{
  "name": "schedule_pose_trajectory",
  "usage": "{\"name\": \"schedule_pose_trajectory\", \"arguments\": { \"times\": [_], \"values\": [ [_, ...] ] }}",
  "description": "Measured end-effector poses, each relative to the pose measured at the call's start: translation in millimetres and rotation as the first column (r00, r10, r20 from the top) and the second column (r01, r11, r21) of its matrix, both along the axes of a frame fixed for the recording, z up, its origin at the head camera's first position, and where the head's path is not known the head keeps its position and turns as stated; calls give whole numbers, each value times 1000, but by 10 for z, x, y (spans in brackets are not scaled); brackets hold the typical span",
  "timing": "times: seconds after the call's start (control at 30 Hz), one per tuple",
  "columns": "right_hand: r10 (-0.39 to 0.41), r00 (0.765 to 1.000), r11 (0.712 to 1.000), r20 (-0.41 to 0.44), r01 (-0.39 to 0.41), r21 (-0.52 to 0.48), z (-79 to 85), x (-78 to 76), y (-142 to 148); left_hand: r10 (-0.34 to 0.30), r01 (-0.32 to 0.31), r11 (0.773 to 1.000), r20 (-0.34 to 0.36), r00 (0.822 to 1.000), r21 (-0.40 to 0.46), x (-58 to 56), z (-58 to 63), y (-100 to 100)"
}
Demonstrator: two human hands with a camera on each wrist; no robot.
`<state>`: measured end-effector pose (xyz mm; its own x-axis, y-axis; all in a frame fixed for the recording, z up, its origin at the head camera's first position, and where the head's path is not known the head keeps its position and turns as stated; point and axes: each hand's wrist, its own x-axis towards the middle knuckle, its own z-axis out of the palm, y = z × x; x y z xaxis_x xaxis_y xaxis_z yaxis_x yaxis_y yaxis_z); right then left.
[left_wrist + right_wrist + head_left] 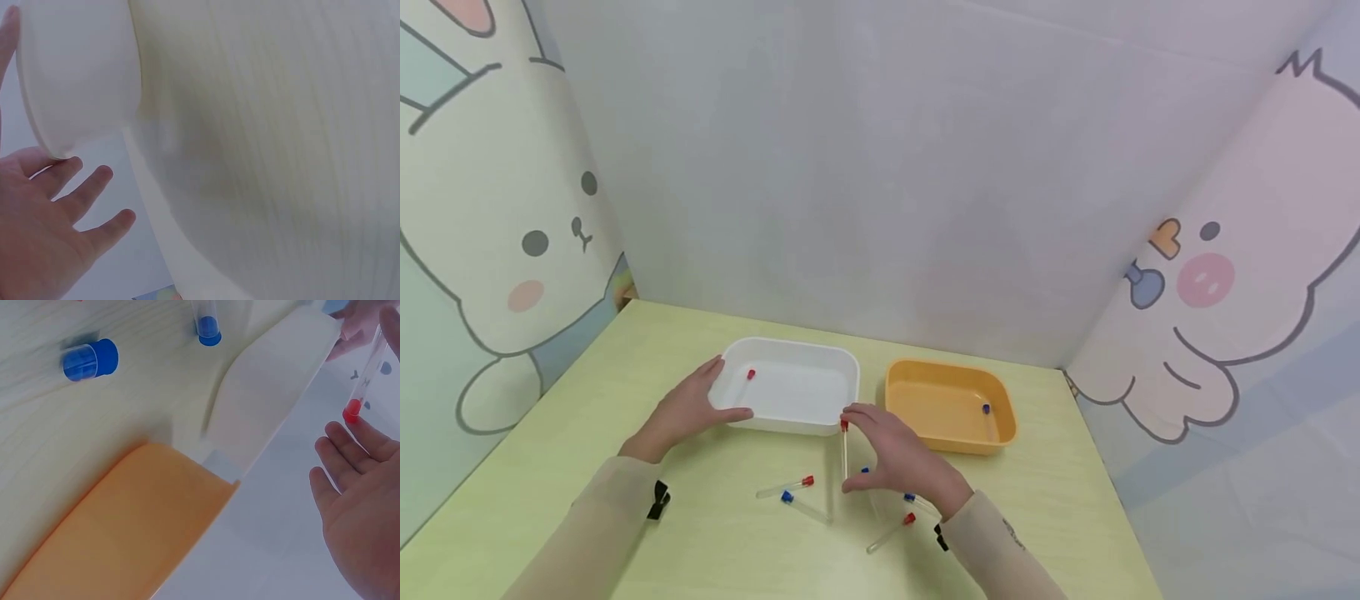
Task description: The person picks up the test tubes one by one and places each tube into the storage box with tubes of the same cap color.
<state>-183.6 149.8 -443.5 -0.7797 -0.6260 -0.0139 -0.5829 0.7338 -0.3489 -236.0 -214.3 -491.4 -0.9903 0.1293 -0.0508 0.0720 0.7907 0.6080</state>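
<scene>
My right hand (pixel 895 454) pinches a red-capped test tube (pixel 845 457) end to end between thumb and fingers. The tube stands roughly upright by the front right corner of the white tray (pixel 805 387), red cap uppermost. In the right wrist view its red cap (pixel 352 411) rests against the index fingertip. My left hand (pixel 688 408) spans the white tray's front left corner, fingers along the left rim and thumb at the front. In the left wrist view, the fingers (pixel 94 187) are spread and fairly straight, one touching the rim. A red-capped tube (pixel 750 377) lies inside the white tray.
To the right is an orange tray (pixel 928 404) holding a blue-capped tube (pixel 987 410). On the table in front lie several tubes, including a red-capped one (pixel 786 487), a blue-capped one (pixel 807 507) and another red-capped one (pixel 891 533). A pale curtain (pixel 850 167) hangs behind.
</scene>
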Motion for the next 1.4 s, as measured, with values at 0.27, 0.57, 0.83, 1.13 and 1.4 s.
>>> {"name": "schedule_pose_trajectory", "arguments": {
  "times": [0.27, 0.57, 0.83, 1.13, 1.4],
  "values": [
    [-18, 1000, 999, 25, 19, -41, -18, -91, -42, 12, -12, 1000, -1, 1000, 25, 4, -9, 4],
    [-20, 999, 998, 27, 21, -54, -44, -199, -126, 30, -32, 996, 22, 999, 89, 20, -99, -5],
    [-13, 999, 997, 42, 17, -79, -50, -341, -232, 22, -21, 996, -6, 1000, 82, 17, -102, -15],
    [-26, 998, 994, 60, 32, -101, -11, -533, -314, 24, -24, 995, 2, 1000, 95, 4, -117, 10],
    [-86, 991, 988, 104, 98, -117, -1, -718, -426, 31, -31, 996, 0, 1000, 87, 21, -120, 7]
  ]
}}
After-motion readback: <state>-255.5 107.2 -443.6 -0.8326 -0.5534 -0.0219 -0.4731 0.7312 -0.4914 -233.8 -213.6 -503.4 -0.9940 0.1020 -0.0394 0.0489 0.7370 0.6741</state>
